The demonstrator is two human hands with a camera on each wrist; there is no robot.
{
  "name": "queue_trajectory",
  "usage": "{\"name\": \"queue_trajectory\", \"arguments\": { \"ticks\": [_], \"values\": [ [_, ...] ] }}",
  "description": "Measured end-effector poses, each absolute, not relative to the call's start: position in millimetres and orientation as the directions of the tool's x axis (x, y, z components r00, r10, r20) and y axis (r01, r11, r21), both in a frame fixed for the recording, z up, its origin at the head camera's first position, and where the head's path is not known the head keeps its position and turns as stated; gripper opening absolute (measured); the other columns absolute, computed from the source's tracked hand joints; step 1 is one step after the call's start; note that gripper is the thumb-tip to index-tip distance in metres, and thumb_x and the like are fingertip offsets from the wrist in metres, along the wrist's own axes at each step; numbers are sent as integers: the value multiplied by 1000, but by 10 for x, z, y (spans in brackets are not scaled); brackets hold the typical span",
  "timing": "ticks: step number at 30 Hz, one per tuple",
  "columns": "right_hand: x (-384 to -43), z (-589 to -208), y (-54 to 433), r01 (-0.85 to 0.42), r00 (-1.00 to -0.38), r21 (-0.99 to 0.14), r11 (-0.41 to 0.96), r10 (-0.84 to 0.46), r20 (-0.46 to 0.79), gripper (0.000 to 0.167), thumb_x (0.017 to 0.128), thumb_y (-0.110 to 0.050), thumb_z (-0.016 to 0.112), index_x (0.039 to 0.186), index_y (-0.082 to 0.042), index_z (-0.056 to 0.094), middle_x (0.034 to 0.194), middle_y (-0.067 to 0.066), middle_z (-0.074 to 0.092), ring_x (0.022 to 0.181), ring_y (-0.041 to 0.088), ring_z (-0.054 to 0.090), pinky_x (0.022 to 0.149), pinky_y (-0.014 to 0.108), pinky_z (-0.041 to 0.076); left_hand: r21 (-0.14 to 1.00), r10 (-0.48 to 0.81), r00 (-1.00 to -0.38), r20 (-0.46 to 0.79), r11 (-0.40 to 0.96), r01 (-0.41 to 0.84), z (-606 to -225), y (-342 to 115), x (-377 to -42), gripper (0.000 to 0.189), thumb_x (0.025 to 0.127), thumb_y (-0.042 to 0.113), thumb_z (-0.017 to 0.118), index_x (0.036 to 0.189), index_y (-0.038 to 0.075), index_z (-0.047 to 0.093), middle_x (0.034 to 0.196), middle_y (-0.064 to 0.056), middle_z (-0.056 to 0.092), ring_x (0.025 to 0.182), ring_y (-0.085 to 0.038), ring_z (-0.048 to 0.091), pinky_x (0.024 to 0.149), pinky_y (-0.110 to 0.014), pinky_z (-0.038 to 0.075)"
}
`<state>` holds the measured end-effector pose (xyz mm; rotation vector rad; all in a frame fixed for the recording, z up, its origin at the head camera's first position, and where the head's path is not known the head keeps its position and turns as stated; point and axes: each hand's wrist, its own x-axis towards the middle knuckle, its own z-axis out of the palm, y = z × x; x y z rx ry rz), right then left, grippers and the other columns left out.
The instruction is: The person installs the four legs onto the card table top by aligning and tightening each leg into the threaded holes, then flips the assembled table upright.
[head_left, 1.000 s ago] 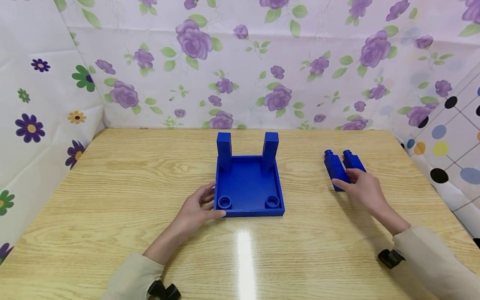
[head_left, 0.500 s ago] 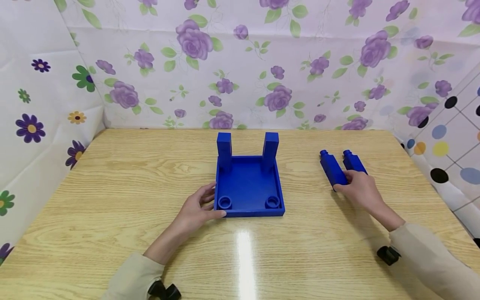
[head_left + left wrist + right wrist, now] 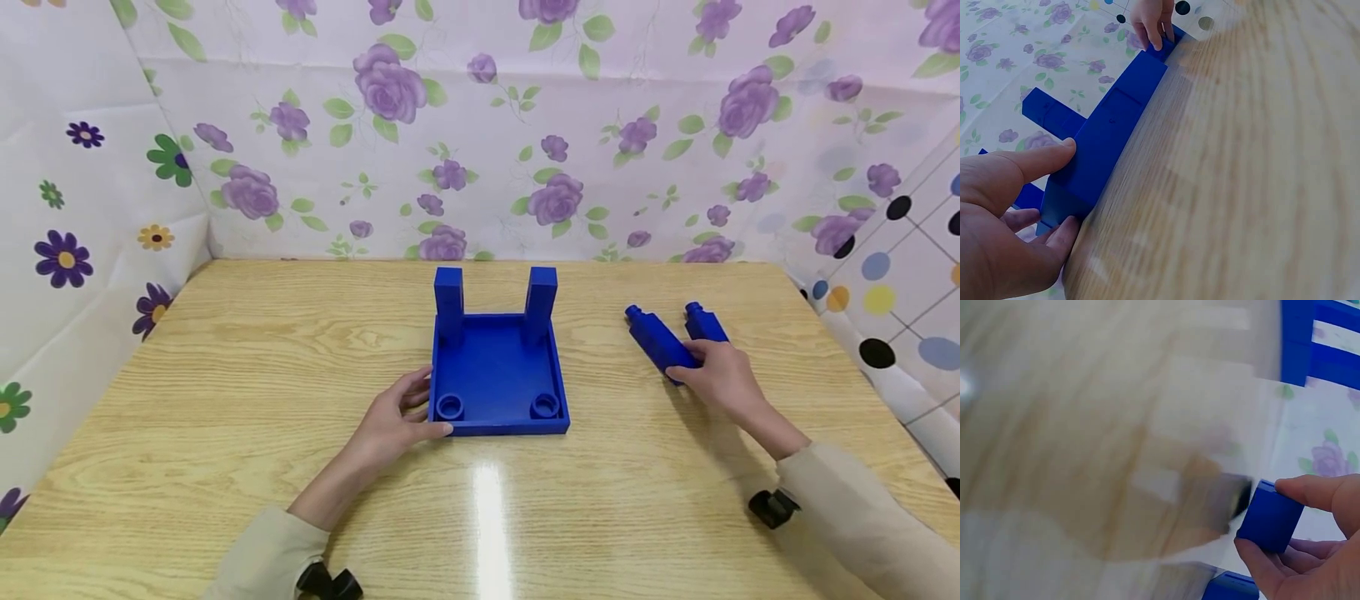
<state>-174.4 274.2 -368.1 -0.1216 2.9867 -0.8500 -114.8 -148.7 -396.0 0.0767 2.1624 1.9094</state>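
Note:
A blue square tabletop (image 3: 495, 375) with a raised rim lies underside up. Two square legs (image 3: 449, 300) stand upright at its far corners, and two round sockets (image 3: 544, 406) show at the near ones. My left hand (image 3: 390, 421) grips its near left corner, thumb on the front edge and fingers along the left side. To the right, my right hand (image 3: 720, 375) pinches the near end of a loose blue table leg (image 3: 656, 340), whose round knobbed end points away to the left. In the right wrist view the square end of this leg (image 3: 1270, 519) sits between thumb and fingers.
A second loose blue leg (image 3: 707, 323) lies just right of the held one, partly behind my right hand. The wooden table (image 3: 300, 325) meets a flowered cloth (image 3: 480, 150) at the back. Patterned cloths also hang at both sides.
My right hand has closed on the left loose leg and turned it, its knobbed end swinging left, apart from the other leg. My left hand and the tabletop have stayed put.

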Motion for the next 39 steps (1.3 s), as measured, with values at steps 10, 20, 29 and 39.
{"name": "queue_trajectory", "arguments": {
  "ticks": [10, 20, 29, 39],
  "values": [
    [-1730, -3445, 2713, -10, -994, -681, 732, -80, -71, 59, 93, -22, 67, 137, 11, 46, 131, 36, 48, 119, 49, 48, 80, 34, 54, 984, 212, -966, -147, 128, -121, -3957, -1491, -1144, 81, 79, -1, 77, 148, 1, 33, 143, -25, 40, 129, -38, 43, 103, -40, 43],
    [-1695, -3290, 2699, 24, -991, -834, 551, -100, -94, 65, 89, -30, 72, 141, 1, 47, 135, 24, 51, 119, 31, 49, 78, 11, 45, 984, 215, -965, -151, 127, -126, -3956, -1494, -1143, 82, 79, 0, 77, 148, 1, 33, 144, -25, 39, 130, -38, 42, 103, -40, 43],
    [-1701, -3245, 2573, -6, -991, -962, 274, -132, -32, 43, 87, -18, 74, 126, -7, 60, 109, -2, 62, 89, 10, 55, 67, 13, 49, 985, 215, -966, -141, 124, -116, -3978, -1494, -1149, 82, 79, -1, 77, 148, 1, 33, 143, -25, 40, 130, -38, 43, 103, -39, 43],
    [-1738, -3227, 2346, -51, -958, -957, -286, -256, 127, 31, 95, 4, 57, 122, -4, 66, 118, 6, 64, 113, 13, 58, 96, 19, 46, 986, 202, -970, -133, 128, -108, -3998, -1493, -1148, 80, 79, -2, 76, 148, 1, 35, 142, -25, 41, 129, -39, 44, 100, -38, 45]
  ]
}}
